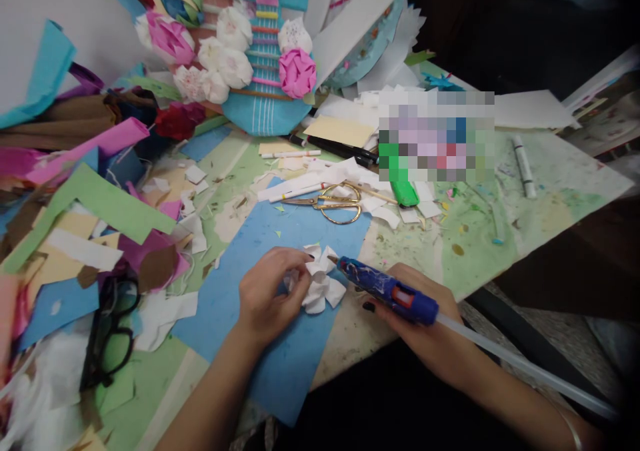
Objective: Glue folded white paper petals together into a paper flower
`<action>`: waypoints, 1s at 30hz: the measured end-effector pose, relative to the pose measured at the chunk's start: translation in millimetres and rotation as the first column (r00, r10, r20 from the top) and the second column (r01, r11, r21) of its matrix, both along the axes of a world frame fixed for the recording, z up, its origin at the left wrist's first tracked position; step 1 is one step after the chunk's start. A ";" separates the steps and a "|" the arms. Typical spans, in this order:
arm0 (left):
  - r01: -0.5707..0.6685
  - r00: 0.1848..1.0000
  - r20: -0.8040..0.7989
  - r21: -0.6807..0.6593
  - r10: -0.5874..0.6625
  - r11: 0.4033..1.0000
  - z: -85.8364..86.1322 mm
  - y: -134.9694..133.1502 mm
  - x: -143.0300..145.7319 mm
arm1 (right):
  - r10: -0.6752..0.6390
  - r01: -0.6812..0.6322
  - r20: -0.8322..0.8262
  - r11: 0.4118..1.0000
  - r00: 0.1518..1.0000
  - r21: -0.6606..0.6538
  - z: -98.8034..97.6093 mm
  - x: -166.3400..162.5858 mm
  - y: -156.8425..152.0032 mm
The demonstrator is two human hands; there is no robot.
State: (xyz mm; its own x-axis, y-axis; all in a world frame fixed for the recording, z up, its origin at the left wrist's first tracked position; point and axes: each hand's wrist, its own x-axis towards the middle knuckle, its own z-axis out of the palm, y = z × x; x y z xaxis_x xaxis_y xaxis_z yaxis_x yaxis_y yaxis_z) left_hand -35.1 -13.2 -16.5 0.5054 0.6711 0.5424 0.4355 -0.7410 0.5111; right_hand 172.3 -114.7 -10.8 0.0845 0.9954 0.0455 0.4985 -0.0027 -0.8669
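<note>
My left hand (267,291) pinches a small white paper flower (320,284) that rests on a blue paper sheet (260,251) near the table's front edge. My right hand (425,317) grips a blue glue gun (387,291), its nozzle pointing left and touching the flower's right side. A clear glue stick (520,364) trails out of the gun's back toward the lower right.
Gold scissors (333,202) lie just beyond the blue sheet. A white marker (523,166) lies to the right, black glasses (110,331) to the left. Coloured paper scraps pile up at left. A paper craft with pink and white flowers (260,57) stands at the back.
</note>
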 end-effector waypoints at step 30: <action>-0.173 0.969 -0.206 -0.183 0.135 0.968 12.1 -10.7 6.8 | -0.298 0.262 -0.320 0.953 0.899 -0.150 -16.0 -50.6 18.9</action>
State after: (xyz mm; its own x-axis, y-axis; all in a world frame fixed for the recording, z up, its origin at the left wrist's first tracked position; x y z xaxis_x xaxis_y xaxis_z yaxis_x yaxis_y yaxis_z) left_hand -28.4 -23.9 -4.4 0.4684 0.8329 0.2947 0.6397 -0.5498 0.5372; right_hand 121.7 -95.8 -26.8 0.3530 0.9260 -0.1341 0.1445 -0.1956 -0.9700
